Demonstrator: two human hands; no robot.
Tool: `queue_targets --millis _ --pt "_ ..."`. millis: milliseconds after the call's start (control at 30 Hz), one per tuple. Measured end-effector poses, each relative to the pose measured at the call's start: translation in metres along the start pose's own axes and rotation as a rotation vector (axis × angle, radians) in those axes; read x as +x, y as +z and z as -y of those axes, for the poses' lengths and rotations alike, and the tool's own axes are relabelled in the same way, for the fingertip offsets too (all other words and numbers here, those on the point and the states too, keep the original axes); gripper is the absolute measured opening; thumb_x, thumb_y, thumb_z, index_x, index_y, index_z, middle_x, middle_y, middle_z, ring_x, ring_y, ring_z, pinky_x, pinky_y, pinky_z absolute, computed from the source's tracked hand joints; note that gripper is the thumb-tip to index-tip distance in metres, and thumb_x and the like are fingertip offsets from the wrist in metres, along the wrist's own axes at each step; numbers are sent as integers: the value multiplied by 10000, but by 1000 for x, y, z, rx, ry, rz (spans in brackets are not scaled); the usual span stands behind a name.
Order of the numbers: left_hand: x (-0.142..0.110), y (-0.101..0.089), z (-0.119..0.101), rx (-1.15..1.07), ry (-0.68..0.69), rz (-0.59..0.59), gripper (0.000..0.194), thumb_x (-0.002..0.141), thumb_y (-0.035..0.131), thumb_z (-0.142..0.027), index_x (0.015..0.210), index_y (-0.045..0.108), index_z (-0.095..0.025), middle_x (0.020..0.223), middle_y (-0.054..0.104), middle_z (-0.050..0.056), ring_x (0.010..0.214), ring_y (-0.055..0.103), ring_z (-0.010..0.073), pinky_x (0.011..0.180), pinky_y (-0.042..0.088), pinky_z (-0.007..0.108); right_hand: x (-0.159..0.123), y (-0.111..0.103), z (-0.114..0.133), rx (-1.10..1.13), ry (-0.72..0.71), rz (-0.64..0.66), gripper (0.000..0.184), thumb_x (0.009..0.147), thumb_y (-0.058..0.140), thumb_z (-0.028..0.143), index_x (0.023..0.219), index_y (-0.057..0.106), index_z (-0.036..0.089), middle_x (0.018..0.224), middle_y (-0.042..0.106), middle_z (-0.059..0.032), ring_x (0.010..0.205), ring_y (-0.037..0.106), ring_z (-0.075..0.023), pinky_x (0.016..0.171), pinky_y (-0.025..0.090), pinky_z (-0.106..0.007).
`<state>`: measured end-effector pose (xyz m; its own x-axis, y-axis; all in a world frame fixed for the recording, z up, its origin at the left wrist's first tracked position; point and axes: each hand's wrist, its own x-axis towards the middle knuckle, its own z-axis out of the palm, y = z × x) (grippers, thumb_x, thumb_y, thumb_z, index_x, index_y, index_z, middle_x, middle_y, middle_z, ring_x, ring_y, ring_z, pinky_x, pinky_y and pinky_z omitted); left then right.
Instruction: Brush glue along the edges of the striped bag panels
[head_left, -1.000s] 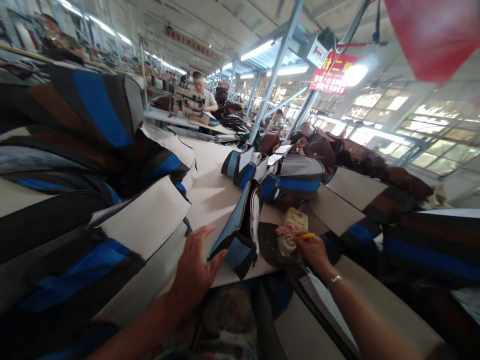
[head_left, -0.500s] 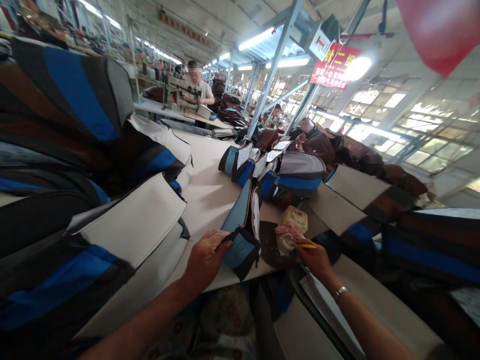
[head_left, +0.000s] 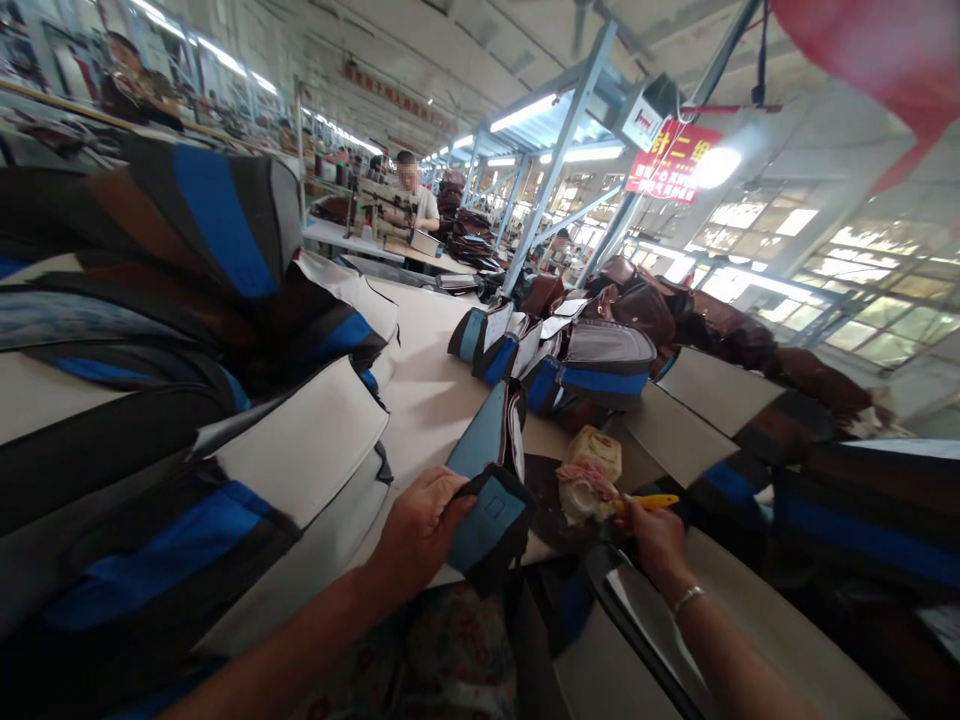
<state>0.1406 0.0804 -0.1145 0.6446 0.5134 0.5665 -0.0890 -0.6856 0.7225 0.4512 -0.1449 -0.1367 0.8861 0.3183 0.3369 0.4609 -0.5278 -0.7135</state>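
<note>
My left hand (head_left: 420, 525) is closed on the near edge of a dark bag piece (head_left: 491, 520) with a teal panel, thumb on top. The piece stretches away from me over the table, its zipped opening facing right. In my right hand (head_left: 654, 535) is a yellow-handled brush (head_left: 651, 501), gripped near the handle. Its tip end is hidden at a glue-crusted pot (head_left: 583, 500) with a pink rag (head_left: 589, 478) around its top. Just behind the pot stands a yellowish plastic container (head_left: 596, 450).
Grey, black and blue bag pieces are piled at the left (head_left: 300, 440) and the right (head_left: 862, 510). More part-made bags (head_left: 607, 365) stand ahead on the pale table (head_left: 424, 385). Brown leather-like goods (head_left: 720, 325) lie farther back. A co-worker (head_left: 426, 205) is at a sewing machine beyond.
My right hand has moved slightly right and down, and the brush's yellow handle now shows at greater length. My left hand keeps its hold on the bag piece. The whole view has shifted somewhat.
</note>
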Motion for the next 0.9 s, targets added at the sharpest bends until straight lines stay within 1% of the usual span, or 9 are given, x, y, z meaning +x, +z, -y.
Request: queue_targets --millis 133,233,300,367,500,600,667,800,900 --pt "5 -4 -9 -58 -30 35 233 976 493 -305 979 704 -209 931 687 55 905 650 202 815 523 308 2 -26 35 21 -14 -27 518 683 654 688 541 650 190 487 621 -94 456 607 -271 427 447 -341" --pt "11 -4 -18 -150 -25 81 245 973 498 -301 1072 705 -215 961 686 54 922 649 197 824 530 301 -1 -48 85 73 -42 -65 474 760 660 638 693 687 170 538 627 -55 465 580 -213 446 443 -304" --pt "16 -3 -25 -201 0 114 254 972 505 -301 1119 696 -219 950 682 47 905 642 192 827 528 301 -12 -60 128 263 -79 -71 416 808 680 581 853 686 167 562 603 -6 432 505 -155 399 382 -259" --pt "18 -2 -30 -222 13 132 247 971 512 -289 1123 694 -220 935 678 40 891 630 189 826 520 300 -29 -67 173 446 -186 -7 373 805 737 527 920 670 178 549 547 36 416 441 -120 377 326 -226" --pt "18 -1 -38 -230 14 156 205 958 537 -249 1072 704 -214 926 672 36 911 612 192 835 497 297 -64 -62 236 404 -515 149 241 883 691 415 803 661 190 609 567 23 503 502 -119 459 403 -221" --pt "15 -2 -41 -242 14 166 180 952 544 -221 1031 704 -206 905 658 33 895 602 187 821 488 289 -70 -47 248 248 -743 254 241 932 624 357 760 645 190 684 619 -3 576 558 -135 561 459 -251" --pt "14 -4 -43 -249 12 173 170 949 547 -203 1017 703 -205 892 654 25 885 597 179 811 480 278 -66 -41 247 135 -839 260 232 944 601 334 765 637 190 702 648 -16 614 590 -149 605 461 -269" --pt "14 -5 -45 -267 -6 185 164 933 568 -174 1015 707 -198 904 662 18 905 596 172 813 463 261 -63 -42 247 32 -904 114 204 945 601 314 779 627 198 695 657 -6 583 596 -141 592 436 -270" --pt "15 -3 -43 -289 -22 196 155 935 579 -190 1018 709 -199 893 656 11 891 597 163 818 454 252 -69 -46 249 45 -943 187 195 963 573 288 791 609 203 713 649 -1 582 595 -134 575 423 -263"
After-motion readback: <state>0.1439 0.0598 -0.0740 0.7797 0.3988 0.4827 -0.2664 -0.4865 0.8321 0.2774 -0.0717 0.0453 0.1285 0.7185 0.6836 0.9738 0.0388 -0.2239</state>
